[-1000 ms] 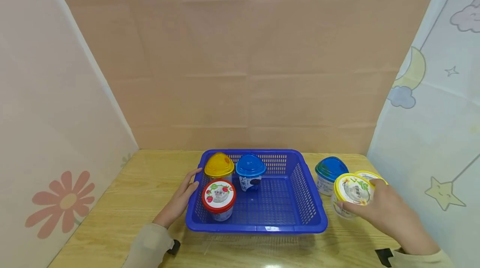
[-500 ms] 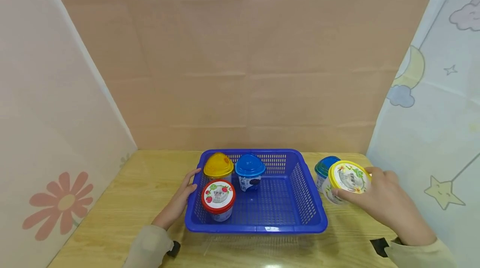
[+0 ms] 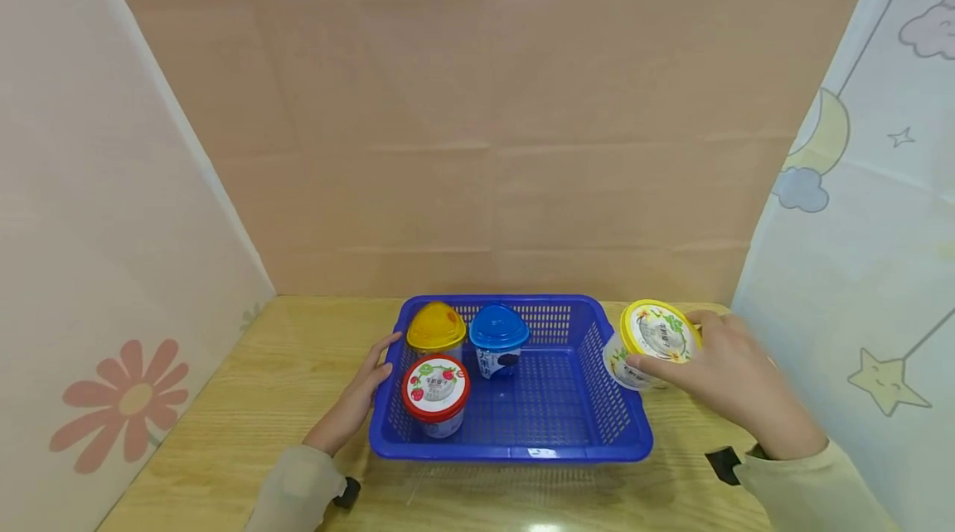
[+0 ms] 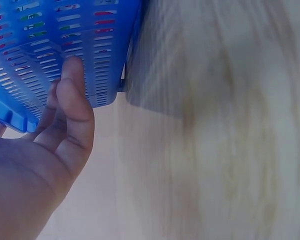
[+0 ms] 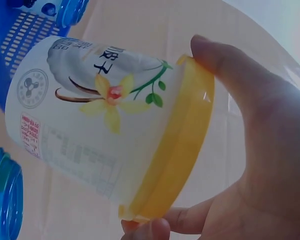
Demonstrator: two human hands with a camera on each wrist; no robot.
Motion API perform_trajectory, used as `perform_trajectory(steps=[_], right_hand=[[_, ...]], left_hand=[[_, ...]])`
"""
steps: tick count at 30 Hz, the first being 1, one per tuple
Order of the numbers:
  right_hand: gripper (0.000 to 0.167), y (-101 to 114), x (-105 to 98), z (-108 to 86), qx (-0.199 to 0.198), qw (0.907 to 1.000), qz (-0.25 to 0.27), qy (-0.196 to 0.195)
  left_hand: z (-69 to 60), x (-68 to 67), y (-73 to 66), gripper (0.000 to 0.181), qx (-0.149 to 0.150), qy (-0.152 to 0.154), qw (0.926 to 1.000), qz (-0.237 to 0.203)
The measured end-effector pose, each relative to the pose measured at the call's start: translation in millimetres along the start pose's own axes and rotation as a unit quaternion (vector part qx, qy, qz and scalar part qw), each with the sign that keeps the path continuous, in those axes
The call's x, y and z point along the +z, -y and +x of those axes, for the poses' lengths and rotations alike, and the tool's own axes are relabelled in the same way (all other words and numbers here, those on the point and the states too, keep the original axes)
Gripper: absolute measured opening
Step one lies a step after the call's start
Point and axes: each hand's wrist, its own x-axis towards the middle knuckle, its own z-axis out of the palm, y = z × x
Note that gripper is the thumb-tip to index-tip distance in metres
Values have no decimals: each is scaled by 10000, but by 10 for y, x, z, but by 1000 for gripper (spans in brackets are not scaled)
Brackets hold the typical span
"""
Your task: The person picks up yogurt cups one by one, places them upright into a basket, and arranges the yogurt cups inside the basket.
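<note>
My right hand (image 3: 731,366) grips a white pudding cup (image 3: 660,337) by its yellow lid, tilted, above the basket's right rim. In the right wrist view, a yellow flower is printed on the cup's side (image 5: 85,115), and thumb and fingertips pinch the lid from opposite edges. At the left, my left hand (image 3: 354,399) holds the rim of the blue plastic basket (image 3: 511,455), its fingers (image 4: 75,105) against the outer wall. Inside the basket stand a red-lidded cup (image 3: 436,391), a yellow-lidded cup (image 3: 436,329) and a blue-lidded cup (image 3: 498,337), all toward the left.
Another blue lid (image 5: 5,195) shows outside the basket in the right wrist view; the held cup and hand hide that spot in the head view. The wooden table (image 3: 224,416) is bordered by a brown backdrop (image 3: 485,142) and patterned side panels (image 3: 880,267).
My right hand has lifted the yellow-lidded pudding cup off the table and carried it left and away from me, over the basket's right rim. My left hand stays on the basket.
</note>
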Motion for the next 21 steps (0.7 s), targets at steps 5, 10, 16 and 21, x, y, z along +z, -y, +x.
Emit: perform_trajectory(steps=[5,10,16,21], right_hand=[[106,138,42,64,-199,9996,198,43],[107,279,106,136,-285,9990,272,230],[111,421,186,191,-412,9981,266,373],[111,517,280,235,-507,9966,381,530]], left_hand=[[-10,7,-12,49,-65,-6,10000,-64],[-9,11,-15,49,-69,15,9999,-113],[11,10,-6,50,-28,139,9998,-124],[15,15,24,49,-57,31,9998,-184]])
